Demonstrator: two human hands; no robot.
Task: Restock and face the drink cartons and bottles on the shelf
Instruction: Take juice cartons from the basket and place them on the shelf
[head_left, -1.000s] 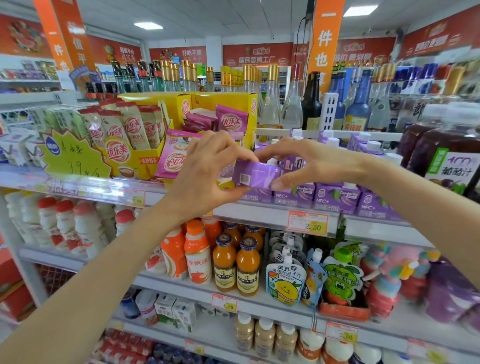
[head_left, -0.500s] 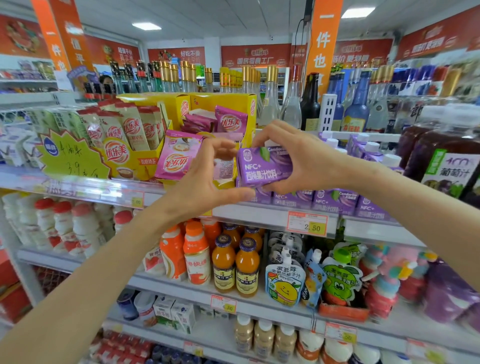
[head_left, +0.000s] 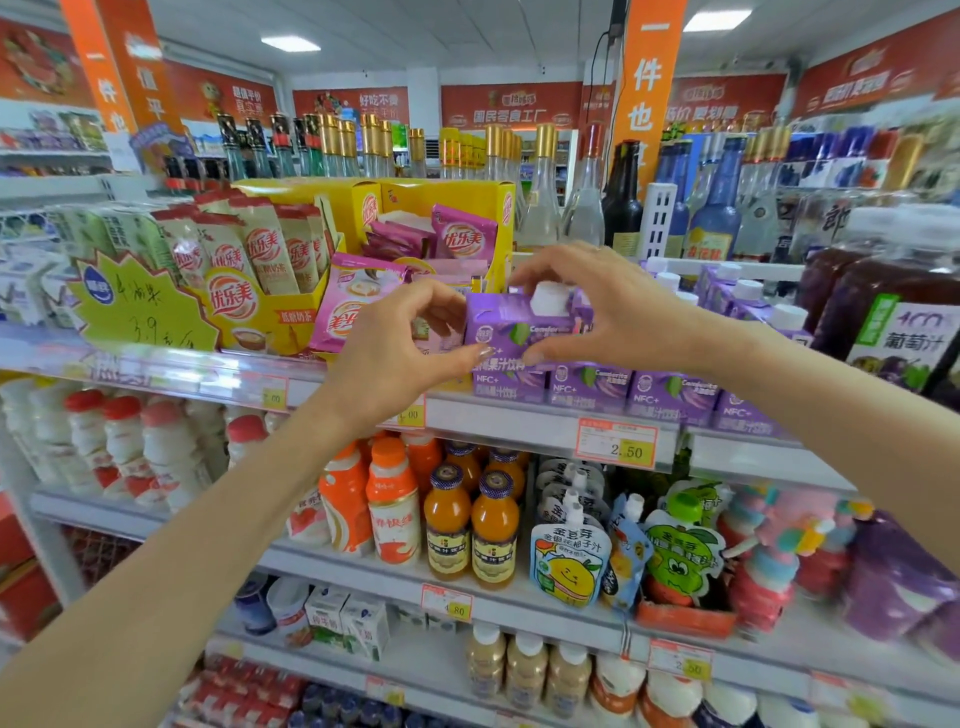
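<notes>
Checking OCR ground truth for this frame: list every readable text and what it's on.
"NFC+": purple cartons on the shelf.
"2.50": price tag on the shelf edge.
"优乐美": yellow display box.
"葡萄汁": dark juice bottle.
"国民零食工厂": red wall banner.
"金豆芽": yellow pouch.
"3.9": green starburst sign, handwritten.
Held purple carton: brand line too blurred to read.
Other price tags and bottle labels: too small or blurred.

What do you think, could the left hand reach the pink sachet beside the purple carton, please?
Probably yes: the left hand is right beside the pink sachet, nothing between, though it holds the purple carton.
</notes>
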